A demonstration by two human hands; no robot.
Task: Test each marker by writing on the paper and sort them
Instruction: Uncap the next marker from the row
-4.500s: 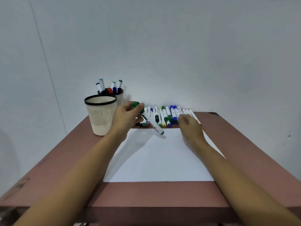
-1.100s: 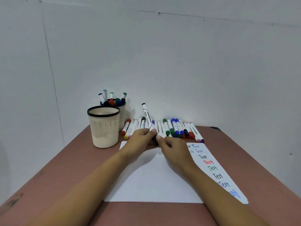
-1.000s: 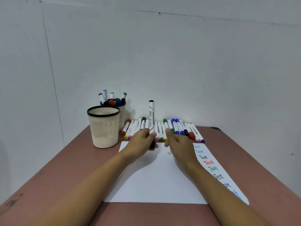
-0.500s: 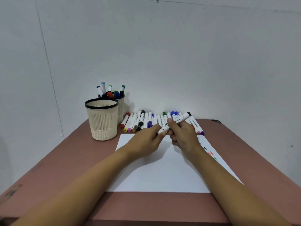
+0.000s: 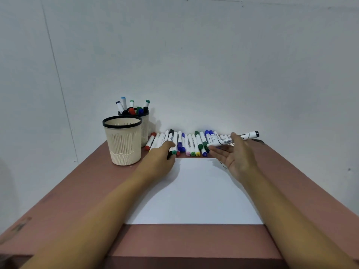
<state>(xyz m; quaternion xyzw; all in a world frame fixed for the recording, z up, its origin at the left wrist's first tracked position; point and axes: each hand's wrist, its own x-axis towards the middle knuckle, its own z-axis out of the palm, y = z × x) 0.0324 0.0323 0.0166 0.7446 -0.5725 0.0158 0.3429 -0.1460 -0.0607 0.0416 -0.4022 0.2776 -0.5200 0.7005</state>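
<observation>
- My right hand [image 5: 236, 158] pinches a white black-capped marker [image 5: 242, 138], fingers straight.
- My left hand [image 5: 160, 160] lies on the white marker row [image 5: 191, 144]; I can't tell its grip.
- The rear cream cup [image 5: 145, 125] holds few; I judge most unsorted.

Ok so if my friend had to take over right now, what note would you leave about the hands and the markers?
Left hand: lies on the near ends of the row of markers; grip unclear.
Right hand: pinches a white marker, black end pointing right, above the table.
Paper: flat in front; a bit of writing shows by the right hand.
Back cup holds several markers; no marker sticks out of the front cup.
Done: some markers in a cup.
Left: test the held marker, sort it, then do the row.
</observation>
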